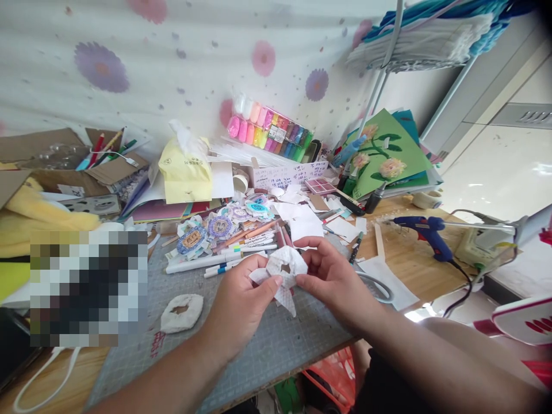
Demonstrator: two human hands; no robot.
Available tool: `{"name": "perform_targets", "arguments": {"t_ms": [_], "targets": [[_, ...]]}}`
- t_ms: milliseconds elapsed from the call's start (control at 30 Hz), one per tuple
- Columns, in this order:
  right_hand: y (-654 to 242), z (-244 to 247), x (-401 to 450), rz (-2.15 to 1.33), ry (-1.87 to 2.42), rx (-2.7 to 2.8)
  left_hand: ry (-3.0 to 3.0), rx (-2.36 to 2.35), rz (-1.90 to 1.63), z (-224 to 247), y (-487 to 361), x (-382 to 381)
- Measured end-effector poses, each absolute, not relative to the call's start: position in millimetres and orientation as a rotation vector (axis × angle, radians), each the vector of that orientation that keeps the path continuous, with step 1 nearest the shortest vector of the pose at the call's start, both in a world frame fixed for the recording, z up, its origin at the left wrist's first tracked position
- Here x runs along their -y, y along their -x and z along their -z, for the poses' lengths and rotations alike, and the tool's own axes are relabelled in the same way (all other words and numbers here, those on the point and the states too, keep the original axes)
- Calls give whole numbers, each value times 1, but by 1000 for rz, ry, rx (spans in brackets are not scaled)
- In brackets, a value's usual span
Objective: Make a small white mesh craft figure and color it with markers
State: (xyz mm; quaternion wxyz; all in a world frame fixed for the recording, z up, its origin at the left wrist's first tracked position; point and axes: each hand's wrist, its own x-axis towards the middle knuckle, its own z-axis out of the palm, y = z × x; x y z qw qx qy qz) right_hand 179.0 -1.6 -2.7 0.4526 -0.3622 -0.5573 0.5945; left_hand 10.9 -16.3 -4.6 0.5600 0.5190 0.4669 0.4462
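Note:
Between my two hands is a ring wrapped in white tissue, with a small opening in its middle and loose tissue ends hanging below. My left hand pinches its left side between thumb and fingers. From the right, my right hand grips the opposite edge, thumb in front and fingers behind. A second tissue-wrapped ring lies flat on the grey cutting mat, left of my left forearm. Beyond my hands lie several white markers and decorated paper rosettes.
A blue glue gun rests at the right, its cord hanging down. Yellow tissue pack, coloured clay packs and a green flower card stand at the back. A cardboard box with pens sits left. Paper scraps litter the middle.

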Motion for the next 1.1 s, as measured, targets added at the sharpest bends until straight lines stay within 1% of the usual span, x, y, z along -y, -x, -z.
{"name": "perform_targets", "arguments": {"t_ms": [100, 300, 600, 733, 867, 1000, 1100], "targets": [[-185, 1, 0, -1490, 859, 1390, -1417, -1233, -981, 0, -10, 16], [-191, -6, -6, -1329, 1075, 1544, -1737, -1373, -868, -8, -13, 18], [-189, -10, -4, -992, 1157, 1810, -1707, -1294, -803, -7, -10, 17], [-192, -11, -5, -1078, 1119, 1869, -1669, -1268, -768, -7, -9, 15], [-189, -11, -5, -1139, 1118, 1882, -1770, -1302, -724, -8, -10, 16], [-184, -7, -5, -1143, 1146, 1850, -1849, -1321, -690, -8, -10, 15], [-185, -5, -7, -1222, 1139, 1794, -1849, -1292, -691, -8, -9, 13]]}}
